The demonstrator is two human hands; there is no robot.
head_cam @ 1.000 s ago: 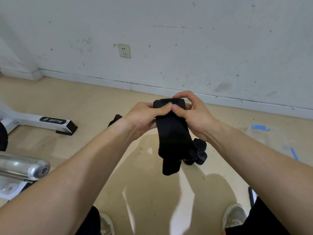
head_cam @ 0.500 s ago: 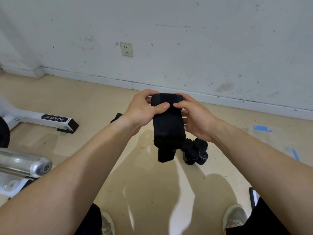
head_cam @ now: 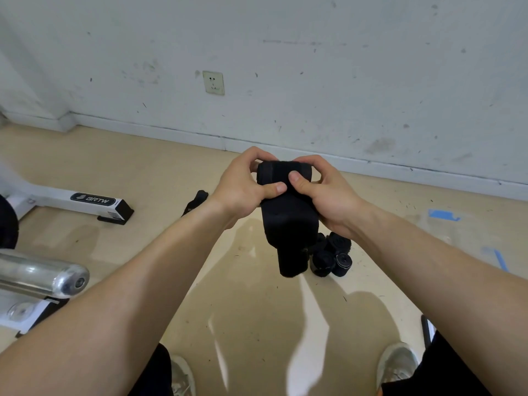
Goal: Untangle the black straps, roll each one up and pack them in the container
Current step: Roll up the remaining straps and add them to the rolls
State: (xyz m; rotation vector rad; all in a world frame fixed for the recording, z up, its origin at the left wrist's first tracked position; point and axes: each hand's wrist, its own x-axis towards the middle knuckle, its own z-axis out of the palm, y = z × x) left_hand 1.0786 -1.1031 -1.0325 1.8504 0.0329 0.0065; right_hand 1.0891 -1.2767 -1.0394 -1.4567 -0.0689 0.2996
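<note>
A wide black strap [head_cam: 288,224] hangs in front of me, its top end rolled into a thick coil. My left hand [head_cam: 243,187] grips the coil from the left, thumb pressed on its front. My right hand [head_cam: 323,192] grips it from the right, thumb beside the left one. The strap's loose tail dangles down to about knee height. Several rolled black straps [head_cam: 331,257] lie in a cluster on the floor behind the tail. Another black strap end [head_cam: 195,202] lies on the floor, mostly hidden behind my left wrist. No container is in view.
A white exercise machine base [head_cam: 85,200] and a chrome bar [head_cam: 43,277] stand at the left. The white wall with a socket [head_cam: 213,82] is close ahead. Blue tape marks [head_cam: 443,215] are on the beige floor at right. My shoes [head_cam: 398,364] show at the bottom.
Both hands have kept turning the coil at the top of the strap. The coil has grown thicker and the hanging tail is shorter than a second ago.
</note>
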